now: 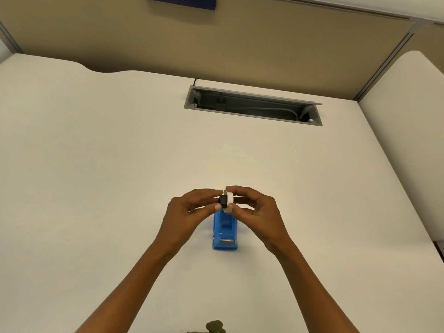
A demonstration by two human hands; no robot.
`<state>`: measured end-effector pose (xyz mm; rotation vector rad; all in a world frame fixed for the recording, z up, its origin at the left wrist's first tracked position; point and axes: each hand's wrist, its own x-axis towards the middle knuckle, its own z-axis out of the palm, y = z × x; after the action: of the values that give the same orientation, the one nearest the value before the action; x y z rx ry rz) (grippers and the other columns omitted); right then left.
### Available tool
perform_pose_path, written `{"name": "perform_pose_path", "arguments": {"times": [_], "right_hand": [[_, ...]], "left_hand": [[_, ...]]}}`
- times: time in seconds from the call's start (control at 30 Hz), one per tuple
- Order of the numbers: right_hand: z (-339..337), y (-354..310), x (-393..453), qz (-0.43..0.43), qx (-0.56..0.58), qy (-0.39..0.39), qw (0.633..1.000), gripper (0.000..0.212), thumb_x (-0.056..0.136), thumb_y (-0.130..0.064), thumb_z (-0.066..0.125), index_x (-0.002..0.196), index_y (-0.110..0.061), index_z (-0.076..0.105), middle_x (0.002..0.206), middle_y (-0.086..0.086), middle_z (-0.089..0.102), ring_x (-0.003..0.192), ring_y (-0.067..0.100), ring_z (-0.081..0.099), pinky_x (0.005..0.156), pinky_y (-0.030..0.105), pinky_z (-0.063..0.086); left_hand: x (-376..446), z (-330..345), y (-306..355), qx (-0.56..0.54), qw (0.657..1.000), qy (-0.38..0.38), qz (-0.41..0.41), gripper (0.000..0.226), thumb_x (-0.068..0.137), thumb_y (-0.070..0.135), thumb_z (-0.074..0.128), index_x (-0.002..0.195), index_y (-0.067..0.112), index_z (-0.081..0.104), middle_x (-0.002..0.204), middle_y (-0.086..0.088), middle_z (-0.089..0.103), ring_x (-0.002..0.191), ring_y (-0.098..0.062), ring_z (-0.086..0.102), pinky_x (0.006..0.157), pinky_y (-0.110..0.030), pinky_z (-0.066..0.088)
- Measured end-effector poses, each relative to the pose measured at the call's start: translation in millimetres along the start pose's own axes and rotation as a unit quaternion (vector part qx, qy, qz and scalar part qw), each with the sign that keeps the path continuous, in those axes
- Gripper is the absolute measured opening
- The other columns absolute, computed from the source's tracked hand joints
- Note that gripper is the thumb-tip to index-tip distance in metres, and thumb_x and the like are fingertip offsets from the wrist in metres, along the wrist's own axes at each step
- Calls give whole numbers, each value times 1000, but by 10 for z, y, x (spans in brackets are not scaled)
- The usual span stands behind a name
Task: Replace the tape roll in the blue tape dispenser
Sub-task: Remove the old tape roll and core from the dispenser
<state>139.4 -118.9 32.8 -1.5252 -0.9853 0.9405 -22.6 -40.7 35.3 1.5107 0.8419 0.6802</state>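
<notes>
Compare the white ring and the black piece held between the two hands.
The white ring is a thin, pale hoop pinched by the right hand; the black piece is a dark, chunkier core gripped by the left hand. The ring spans wider than the black piece, which pokes out of its left side. Both are held in the air above the blue tape dispenser, touching each other.

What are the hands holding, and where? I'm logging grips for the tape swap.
Right hand pinches the white tape ring by its rim; left hand grips the black core piece at its side.
</notes>
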Motion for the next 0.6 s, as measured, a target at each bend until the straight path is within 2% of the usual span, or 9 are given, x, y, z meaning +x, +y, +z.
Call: {"name": "perform_pose_path", "arguments": {"times": [0.07,0.17,0.27,0.37,0.6], "right_hand": [[11,-45,-1,9,20,2,1000,29,82,-10,70,107,-24,69,104,-8,72,95,7,67,71,13,52],[25,-103,-6,21,37,1,999,28,79,-18,74,105,-27,71,102,-5,73,93,9,68,73,12,51],[41,-137,-17,25,36,-1,999,36,70,-27,79,105,-30,71,102,-2,73,93,12,68,76,15,52],[52,-172,-24,26,43,6,999,42,61,-38,78,102,-33,72,101,-2,74,91,9,68,75,14,52],[39,-208,-48,9,49,19,999,36,59,-41,77,94,-39,72,87,-11,73,84,5,67,70,11,50]], "left_hand": [[3,26,34,-14,1000,-5,-8,27,76,16,72,98,32,72,98,13,74,97,-5,66,82,-10,48],[5,37,55,-56,998,7,-31,28,73,17,74,99,28,72,95,10,75,94,-8,68,81,-10,49],[16,52,74,-74,996,20,-51,30,70,20,76,99,25,72,93,8,76,92,-9,69,81,-14,53],[14,80,92,-88,994,28,-65,28,70,21,75,98,22,73,92,7,76,91,-7,68,74,-10,51],[2,109,133,-111,990,26,-83,23,74,17,73,94,26,73,90,7,76,88,-11,70,69,-13,53]]}}
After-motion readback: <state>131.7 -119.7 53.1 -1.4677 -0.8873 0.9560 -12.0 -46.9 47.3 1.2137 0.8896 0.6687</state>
